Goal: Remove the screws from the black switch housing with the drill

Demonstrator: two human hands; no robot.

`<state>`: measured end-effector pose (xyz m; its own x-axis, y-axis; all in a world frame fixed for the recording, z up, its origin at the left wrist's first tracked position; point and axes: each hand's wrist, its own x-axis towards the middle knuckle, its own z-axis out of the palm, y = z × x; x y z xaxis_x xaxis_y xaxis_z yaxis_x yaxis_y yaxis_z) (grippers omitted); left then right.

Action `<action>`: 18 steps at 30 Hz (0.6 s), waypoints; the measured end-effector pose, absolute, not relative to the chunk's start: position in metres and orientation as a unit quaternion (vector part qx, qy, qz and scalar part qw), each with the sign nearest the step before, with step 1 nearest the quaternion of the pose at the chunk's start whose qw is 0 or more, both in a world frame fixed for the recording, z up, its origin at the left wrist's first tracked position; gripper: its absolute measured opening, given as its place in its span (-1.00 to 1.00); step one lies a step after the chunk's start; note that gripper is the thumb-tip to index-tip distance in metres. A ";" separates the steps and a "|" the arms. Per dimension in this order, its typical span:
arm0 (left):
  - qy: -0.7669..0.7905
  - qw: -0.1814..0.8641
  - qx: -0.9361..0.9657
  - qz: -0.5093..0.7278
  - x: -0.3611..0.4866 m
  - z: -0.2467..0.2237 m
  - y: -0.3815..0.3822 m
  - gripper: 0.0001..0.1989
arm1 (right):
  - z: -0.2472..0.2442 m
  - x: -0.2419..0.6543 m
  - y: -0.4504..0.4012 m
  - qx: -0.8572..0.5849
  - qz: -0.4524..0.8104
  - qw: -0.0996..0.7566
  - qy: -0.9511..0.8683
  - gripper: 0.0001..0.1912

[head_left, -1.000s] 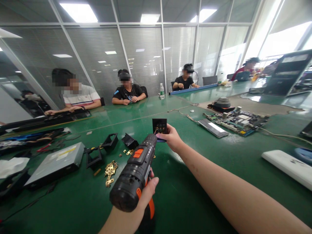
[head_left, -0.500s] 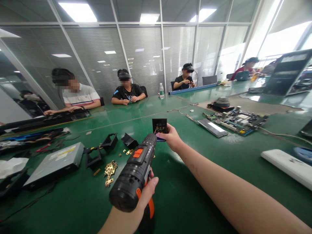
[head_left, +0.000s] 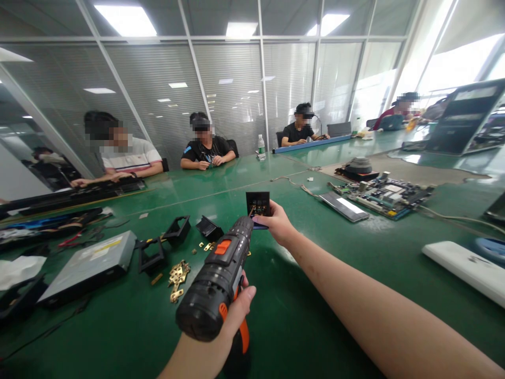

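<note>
My left hand (head_left: 239, 310) is wrapped round the grip of a black and orange cordless drill (head_left: 215, 279). The drill points away from me, and its thin bit meets the inner face of a black square socket panel (head_left: 258, 198). Small brass-coloured bits show in the panel's recesses. Pinched at its right and lower edge, the panel is held upright by my right hand (head_left: 279, 223), thumb across the front. Left of the drill lie a heap of brass contact pieces (head_left: 178, 276) and several black plastic frames (head_left: 177, 230).
A silver disc drive (head_left: 92, 263) lies on the green table (head_left: 315, 295) at left. Rightward are a circuit board (head_left: 390, 196), a flat grey panel (head_left: 343, 205) and a white case (head_left: 461, 268). A bottle (head_left: 261, 147) stands farther back. Several people sit across the table.
The drill has shifted very slightly left, its bit still at the panel. Across the table, the person in black at centre right has lowered their hands.
</note>
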<state>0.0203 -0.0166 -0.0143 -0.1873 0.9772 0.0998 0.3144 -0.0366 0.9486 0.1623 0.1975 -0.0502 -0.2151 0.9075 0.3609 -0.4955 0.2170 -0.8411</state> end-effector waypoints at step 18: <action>0.607 0.332 0.524 0.496 0.018 -0.025 -0.011 -0.85 | -0.052 0.162 0.198 -0.209 0.587 0.593 -0.510 -0.48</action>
